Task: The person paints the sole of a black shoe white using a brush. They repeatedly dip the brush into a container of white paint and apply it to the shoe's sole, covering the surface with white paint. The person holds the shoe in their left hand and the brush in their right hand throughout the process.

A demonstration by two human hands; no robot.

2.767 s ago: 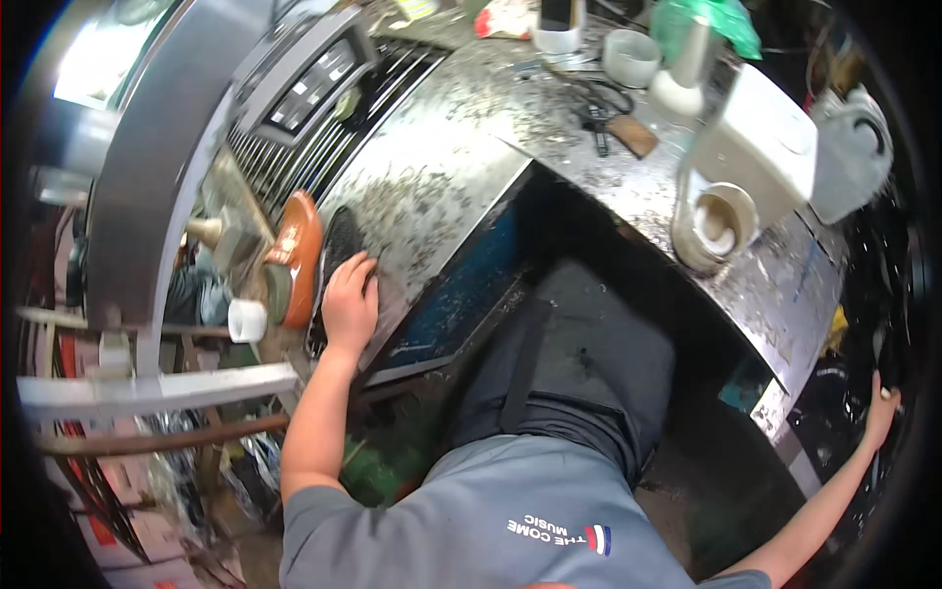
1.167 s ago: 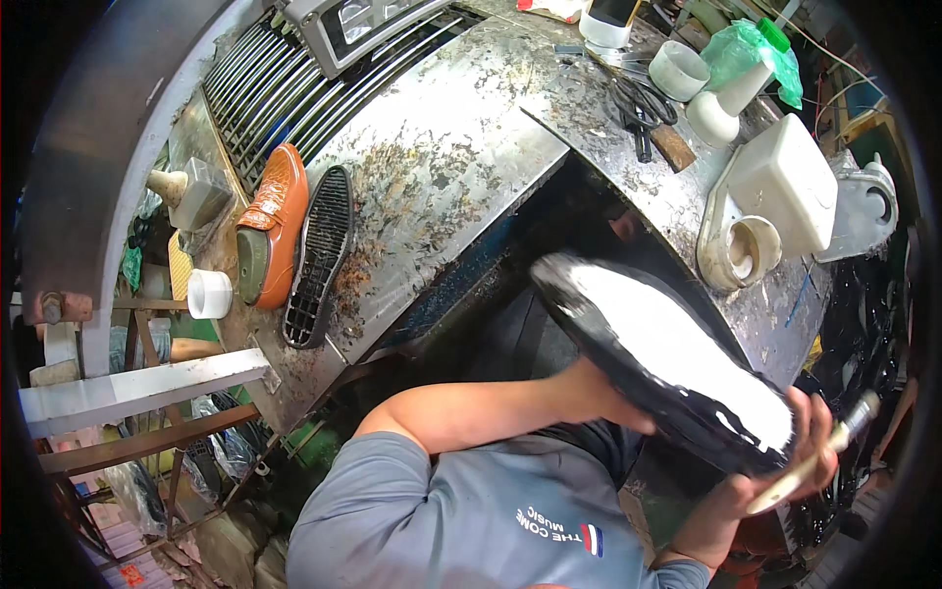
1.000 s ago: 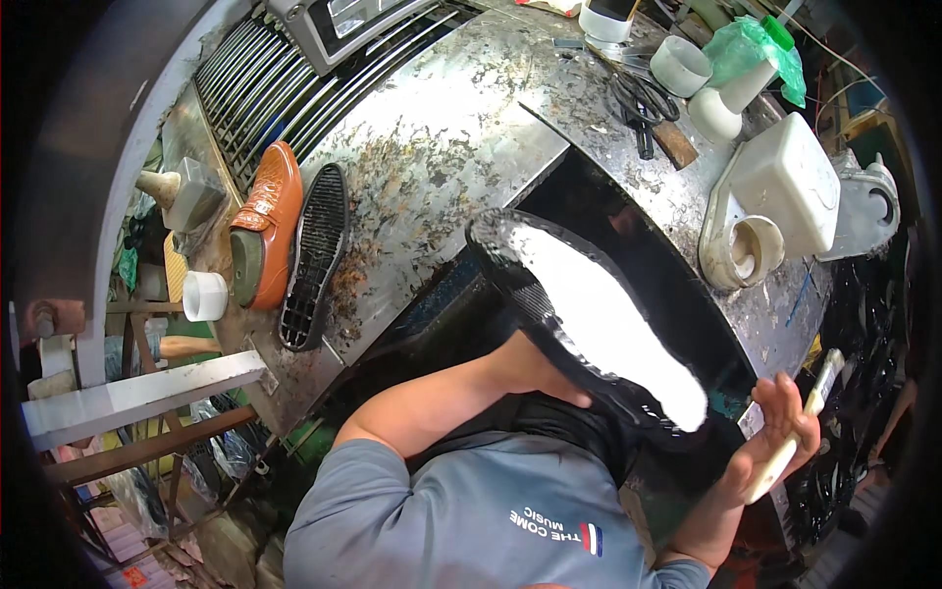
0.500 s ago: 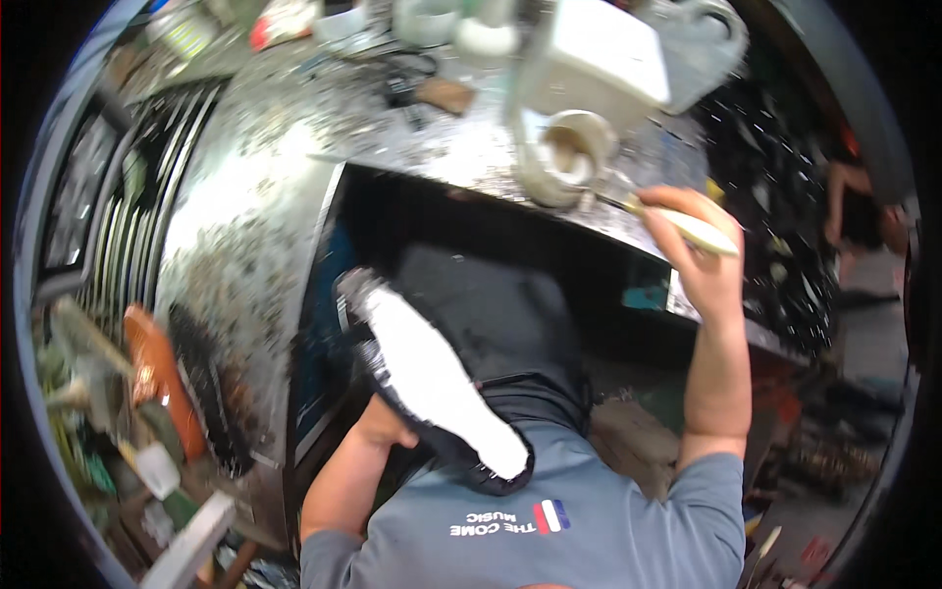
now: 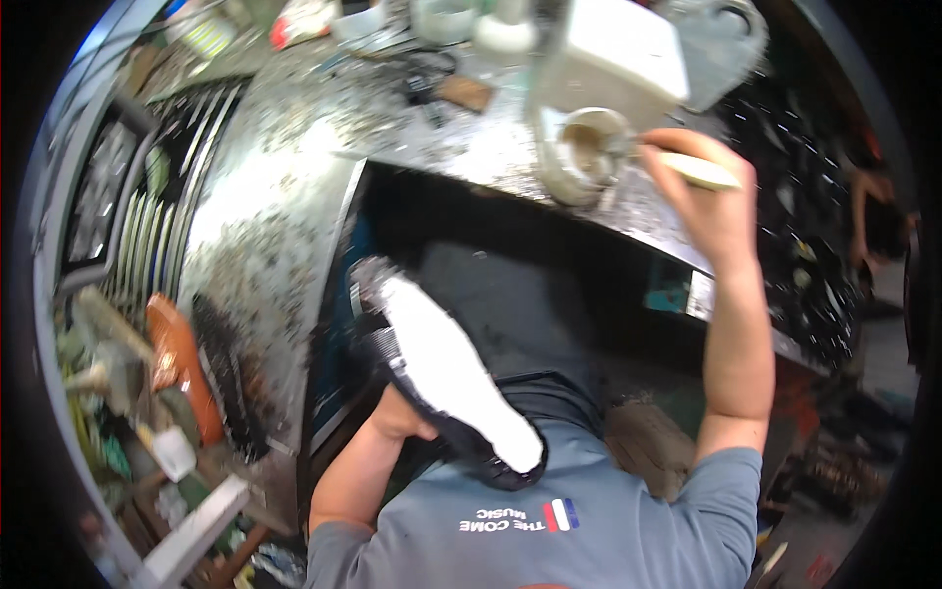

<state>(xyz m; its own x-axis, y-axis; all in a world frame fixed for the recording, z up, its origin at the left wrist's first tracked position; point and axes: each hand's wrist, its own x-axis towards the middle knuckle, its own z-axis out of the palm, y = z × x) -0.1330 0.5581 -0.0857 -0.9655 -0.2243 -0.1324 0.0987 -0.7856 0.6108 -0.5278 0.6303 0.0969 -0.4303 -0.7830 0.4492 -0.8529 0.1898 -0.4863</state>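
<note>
My left hand (image 5: 400, 414) is wrapped round the side of a black shoe (image 5: 453, 378), which lies bottom up over my lap. A white layer covers most of its underside, while the toe end looks dark and rough. My right hand (image 5: 714, 196) grips a brush by its pale handle (image 5: 699, 172). The brush's front end reaches the rim of a cloudy jar (image 5: 555, 181) at the bench edge; its bristles are blurred and cannot be made out. Inside the jar there is something whitish and tan. My left fingers are partly hidden under the shoe.
Behind the jar stands a large white container (image 5: 628, 49) on the stained metal bench (image 5: 265, 206). An orange shoe-shaped piece (image 5: 177, 363) and a dark sole-like piece (image 5: 228, 378) are at the left. A tan block (image 5: 463, 93) lies farther back. Shiny black material (image 5: 785, 216) spreads at the right.
My right hand has moved up with the brush, bringing its front end from beside the jar to the rim. The shoe stays in my left hand. The whole view has shifted slightly.
</note>
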